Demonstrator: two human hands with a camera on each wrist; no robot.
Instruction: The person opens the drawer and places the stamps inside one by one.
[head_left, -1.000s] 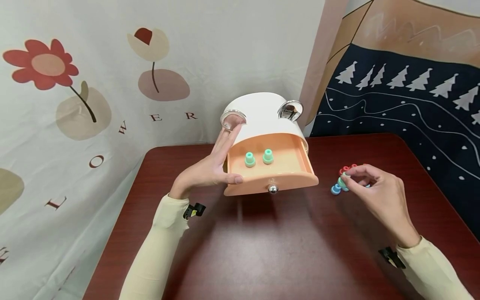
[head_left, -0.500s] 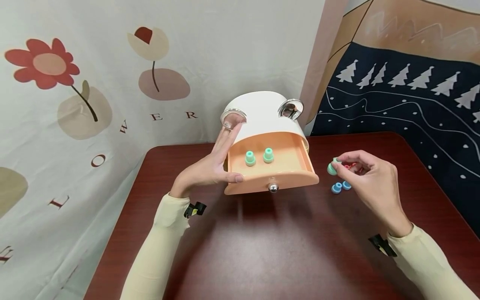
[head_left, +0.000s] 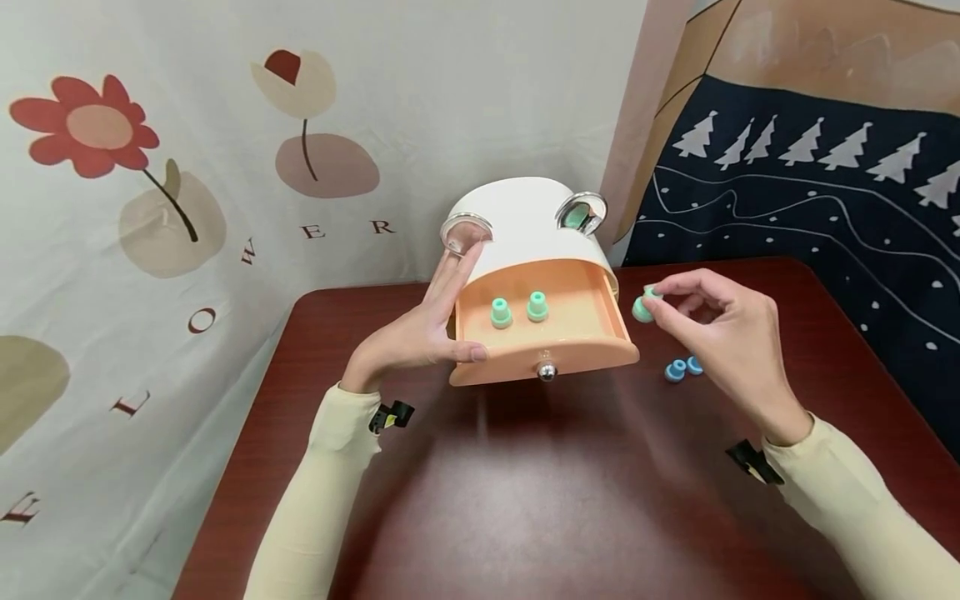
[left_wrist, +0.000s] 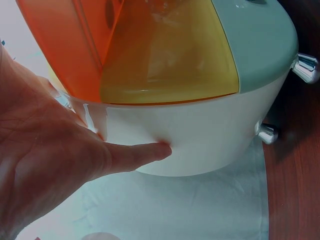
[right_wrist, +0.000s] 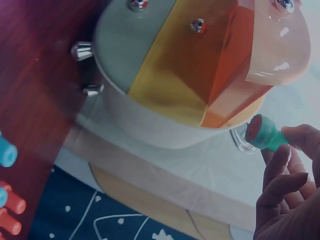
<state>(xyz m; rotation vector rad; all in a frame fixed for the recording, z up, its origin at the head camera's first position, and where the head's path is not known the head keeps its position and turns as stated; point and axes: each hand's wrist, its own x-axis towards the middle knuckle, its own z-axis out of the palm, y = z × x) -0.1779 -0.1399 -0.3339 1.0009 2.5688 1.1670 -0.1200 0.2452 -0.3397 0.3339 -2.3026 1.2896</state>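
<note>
A white toy box (head_left: 517, 212) with silver rings on its sides stands at the back of the table. Its peach drawer (head_left: 588, 360) is pulled out, holding two green stamps, a left one (head_left: 500, 314) and a right one (head_left: 537, 307). My left hand (head_left: 408, 337) lies against the box's left side, its thumb straight at the drawer's edge. To the drawer's right, my right hand (head_left: 723, 333) pinches a third green stamp (head_left: 642, 309) between thumb and fingertips, above the table. In the right wrist view, that stamp (right_wrist: 267, 135) shows a red face.
Two blue stamps (head_left: 675, 372) stand on the dark red table (head_left: 480, 517) below my right hand. Several red stamps (right_wrist: 12, 202) show at the left of the right wrist view. Printed cloths (head_left: 172, 333) hang behind the table.
My right hand has lifted the green stamp off the group on the table and carried it left and back, towards the drawer. My left hand stays at the box's side.
</note>
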